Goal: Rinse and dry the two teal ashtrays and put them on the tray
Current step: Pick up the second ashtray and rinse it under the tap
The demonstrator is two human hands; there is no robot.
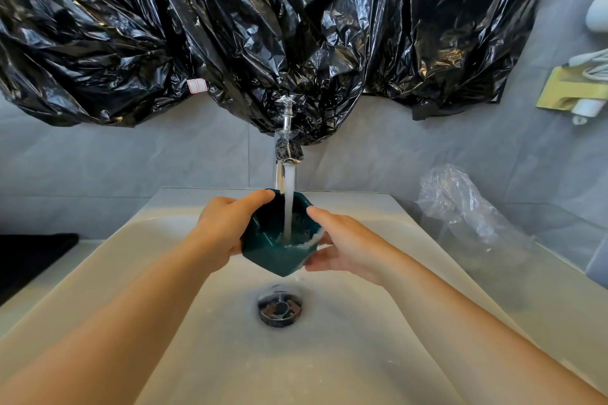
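Note:
One teal ashtray [269,250] is held over the sink [184,322], directly under the chrome tap [287,154]. Running water [289,204] falls into its bowl and spills over the right rim. My left hand [223,227] grips the ashtray's left side, thumb on the far rim. My right hand [342,246] holds its right side, thumb on the rim and fingers underneath. The ashtray tilts toward me. No second ashtray and no tray can be seen.
The drain [280,306] lies below the ashtray. Black plastic sheeting [263,26] hangs over the wall behind the tap. A crumpled clear plastic bag [460,204] sits on the counter at right. A dark object [29,260] lies on the left counter.

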